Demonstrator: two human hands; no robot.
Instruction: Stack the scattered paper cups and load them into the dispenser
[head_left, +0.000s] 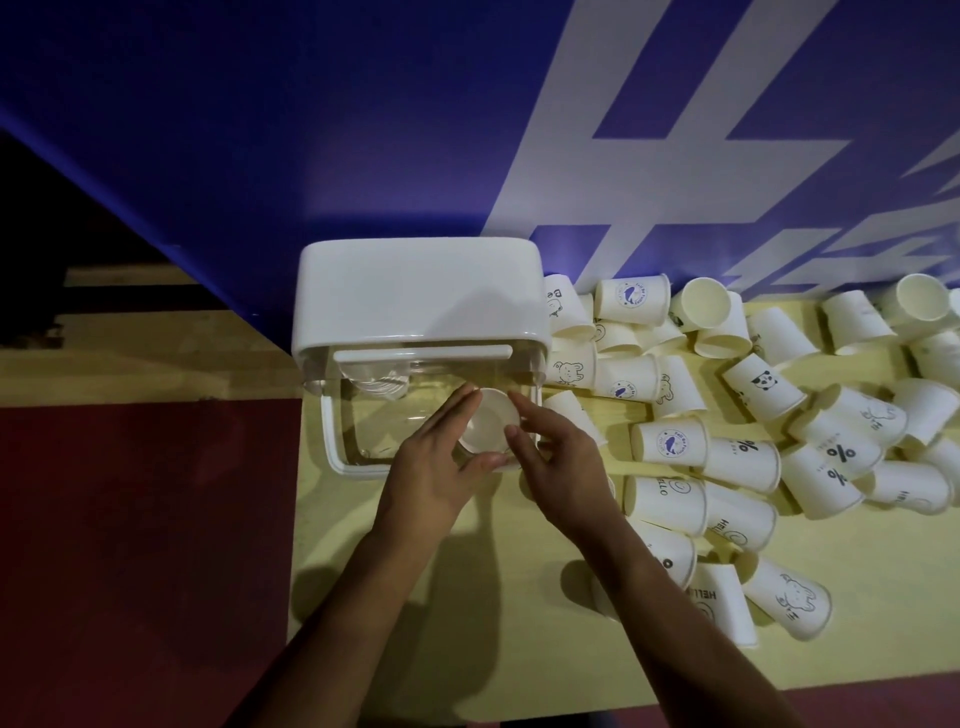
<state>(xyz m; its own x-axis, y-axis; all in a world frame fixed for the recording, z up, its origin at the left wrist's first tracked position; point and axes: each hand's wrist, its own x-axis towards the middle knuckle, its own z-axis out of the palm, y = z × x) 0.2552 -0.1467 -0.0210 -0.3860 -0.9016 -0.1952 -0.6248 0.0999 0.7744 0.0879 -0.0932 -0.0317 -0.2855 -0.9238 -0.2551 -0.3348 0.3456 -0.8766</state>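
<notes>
Head view shows left hand (434, 467) and right hand (558, 467), fingers half curled, holding a paper cup (488, 423) between them over the clear dispenser (415, 291), probably to guide it straight in, with scattered cups (748, 462) lying just beside.

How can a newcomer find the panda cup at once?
Start at the white dispenser. Look right, into the middle of the cup heap. The panda cup lies on its side, alone in showing a black panda face.
</notes>
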